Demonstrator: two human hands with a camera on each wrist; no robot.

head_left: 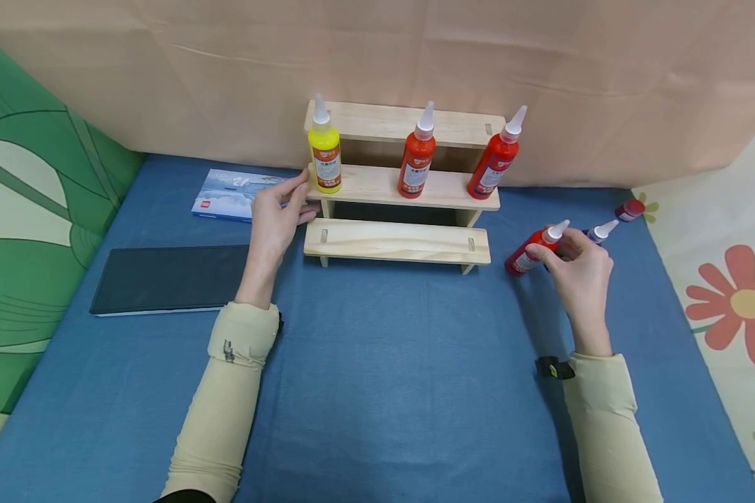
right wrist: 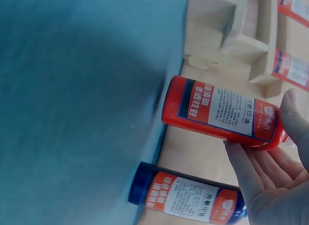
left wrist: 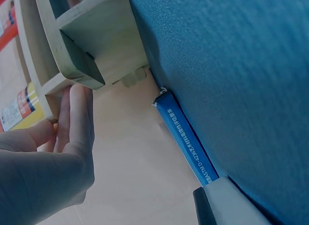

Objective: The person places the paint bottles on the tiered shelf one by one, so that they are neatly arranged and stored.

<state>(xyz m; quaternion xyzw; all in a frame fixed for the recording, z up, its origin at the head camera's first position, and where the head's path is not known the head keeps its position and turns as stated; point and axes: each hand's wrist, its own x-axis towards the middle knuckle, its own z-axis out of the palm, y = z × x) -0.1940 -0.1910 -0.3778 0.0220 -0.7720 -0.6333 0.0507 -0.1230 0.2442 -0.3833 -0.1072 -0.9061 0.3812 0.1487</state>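
A three-step wooden rack [head_left: 409, 241] stands at the back of the table. My left hand [head_left: 279, 209] grips the left end of its middle step, thumb and fingers around the edge. On that step stand a yellow ink bottle [head_left: 326, 157] on the left and two red ink bottles, one near the middle [head_left: 415, 164] and one at the right end [head_left: 493, 164]. To the rack's right, my right hand [head_left: 581, 269] pinches another red ink bottle [right wrist: 222, 111] near its neck, tilted, white nozzle up. Beside it stands a dark blue ink bottle [right wrist: 188, 196], partly hidden by the hand in the head view.
Left of the rack lie a blue printed box [head_left: 226, 192] and a dark flat case [head_left: 170, 279]. A small dark-red container [head_left: 630, 209] sits at the table's back right corner. A beige cloth [head_left: 377, 56] hangs right behind the rack.
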